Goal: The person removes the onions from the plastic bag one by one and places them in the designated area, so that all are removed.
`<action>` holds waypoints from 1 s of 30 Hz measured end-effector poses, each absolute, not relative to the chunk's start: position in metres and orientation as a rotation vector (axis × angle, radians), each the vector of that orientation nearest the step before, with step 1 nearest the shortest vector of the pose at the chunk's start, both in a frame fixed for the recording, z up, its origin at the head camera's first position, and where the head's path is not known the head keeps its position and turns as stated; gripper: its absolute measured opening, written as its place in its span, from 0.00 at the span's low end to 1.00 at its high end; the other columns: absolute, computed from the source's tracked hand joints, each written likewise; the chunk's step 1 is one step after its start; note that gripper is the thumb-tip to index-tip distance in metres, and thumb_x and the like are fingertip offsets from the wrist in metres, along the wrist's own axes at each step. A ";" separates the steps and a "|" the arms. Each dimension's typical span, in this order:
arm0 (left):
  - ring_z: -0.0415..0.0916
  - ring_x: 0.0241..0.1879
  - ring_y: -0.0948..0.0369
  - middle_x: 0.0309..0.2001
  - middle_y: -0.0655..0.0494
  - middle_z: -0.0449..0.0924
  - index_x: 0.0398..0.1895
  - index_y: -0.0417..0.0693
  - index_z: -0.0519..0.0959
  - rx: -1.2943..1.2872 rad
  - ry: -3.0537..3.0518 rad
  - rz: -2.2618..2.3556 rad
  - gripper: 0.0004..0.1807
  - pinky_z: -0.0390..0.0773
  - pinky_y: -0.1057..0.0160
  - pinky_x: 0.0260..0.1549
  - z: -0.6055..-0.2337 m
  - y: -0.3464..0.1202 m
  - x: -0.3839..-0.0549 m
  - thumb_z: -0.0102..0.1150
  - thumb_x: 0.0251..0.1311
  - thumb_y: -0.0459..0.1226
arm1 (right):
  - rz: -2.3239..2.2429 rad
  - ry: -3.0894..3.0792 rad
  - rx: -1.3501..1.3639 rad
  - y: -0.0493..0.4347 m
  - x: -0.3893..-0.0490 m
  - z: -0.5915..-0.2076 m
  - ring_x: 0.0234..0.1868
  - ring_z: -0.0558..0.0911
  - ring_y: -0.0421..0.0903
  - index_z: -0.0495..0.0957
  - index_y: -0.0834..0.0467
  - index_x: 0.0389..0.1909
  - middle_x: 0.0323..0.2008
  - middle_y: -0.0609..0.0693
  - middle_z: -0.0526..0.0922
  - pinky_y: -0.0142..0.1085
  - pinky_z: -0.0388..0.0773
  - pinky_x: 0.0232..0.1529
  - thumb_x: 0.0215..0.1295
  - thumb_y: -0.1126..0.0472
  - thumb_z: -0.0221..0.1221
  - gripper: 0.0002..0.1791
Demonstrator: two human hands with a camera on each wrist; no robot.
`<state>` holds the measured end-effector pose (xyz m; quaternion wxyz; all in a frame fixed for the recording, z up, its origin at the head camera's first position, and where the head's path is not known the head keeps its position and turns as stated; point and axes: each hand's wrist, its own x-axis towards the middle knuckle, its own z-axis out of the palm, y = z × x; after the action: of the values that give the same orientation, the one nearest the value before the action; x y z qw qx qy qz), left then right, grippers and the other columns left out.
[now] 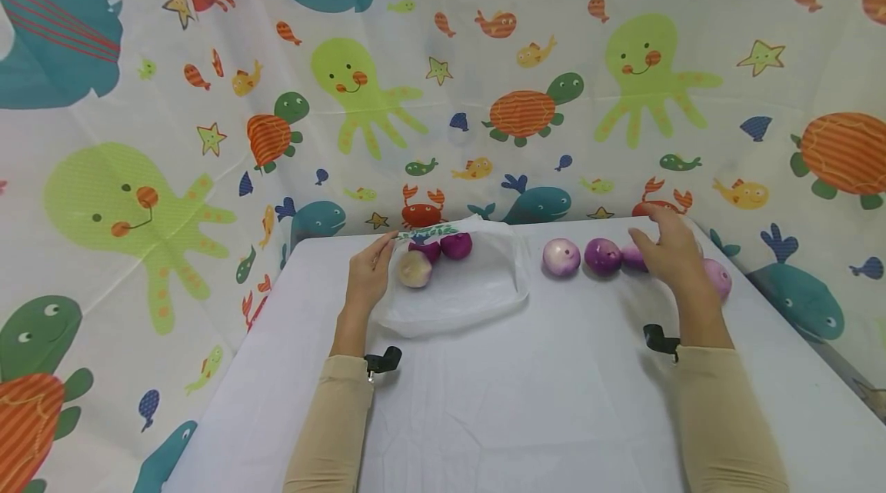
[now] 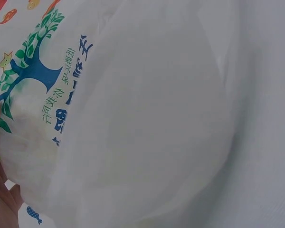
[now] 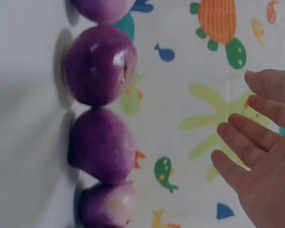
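A white plastic bag (image 1: 457,316) lies on the table with its mouth held up. My left hand (image 1: 367,278) pinches its edge between thumb and fingers. Inside are a pale onion (image 1: 414,270) and two purple onions (image 1: 457,246). In the left wrist view the bag (image 2: 147,118) fills most of the picture, showing a printed tree. My right hand (image 1: 671,251) hovers over a row of red onions, fingers spread, holding nothing. The row includes a pale purple onion (image 1: 561,257), a darker onion (image 1: 603,257) and a pinkish onion (image 1: 718,279); the hand partly hides others.
The white table (image 1: 554,401) ends at a hanging cloth (image 1: 429,39) printed with sea animals. This cloth also runs along the left and right sides. In the right wrist view, several onions (image 3: 102,145) stand in a line close together.
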<state>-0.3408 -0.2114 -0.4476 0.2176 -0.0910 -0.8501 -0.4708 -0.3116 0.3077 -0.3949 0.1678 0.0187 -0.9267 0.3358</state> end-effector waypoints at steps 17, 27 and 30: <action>0.75 0.70 0.50 0.66 0.49 0.81 0.67 0.52 0.81 -0.264 -2.335 -1.295 0.19 0.75 0.48 0.70 -0.447 -0.209 -0.339 0.50 0.81 0.45 | 0.992 -2.606 0.273 0.266 -0.322 -0.399 0.75 0.65 0.69 0.63 0.61 0.77 0.74 0.67 0.67 0.69 0.62 0.73 0.77 0.54 0.59 0.33; 0.75 0.70 0.50 0.66 0.49 0.81 0.66 0.51 0.81 -0.287 -2.329 -1.287 0.19 0.76 0.49 0.69 -0.449 -0.210 -0.341 0.49 0.81 0.45 | 0.961 -2.633 0.323 0.235 -0.326 -0.404 0.77 0.63 0.66 0.64 0.58 0.77 0.76 0.63 0.66 0.67 0.61 0.75 0.76 0.53 0.60 0.33; 0.76 0.70 0.49 0.65 0.49 0.81 0.66 0.50 0.81 -0.296 -2.322 -1.284 0.20 0.76 0.48 0.69 -0.449 -0.210 -0.341 0.49 0.81 0.45 | 0.966 -2.666 0.320 0.226 -0.325 -0.404 0.77 0.64 0.65 0.63 0.55 0.78 0.77 0.61 0.65 0.66 0.66 0.73 0.76 0.51 0.60 0.34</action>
<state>-0.3407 -0.2100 -0.4487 0.2337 -0.1079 -0.8456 -0.4676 -0.3251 0.2261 -0.4042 0.1434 0.1110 -0.9246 0.3350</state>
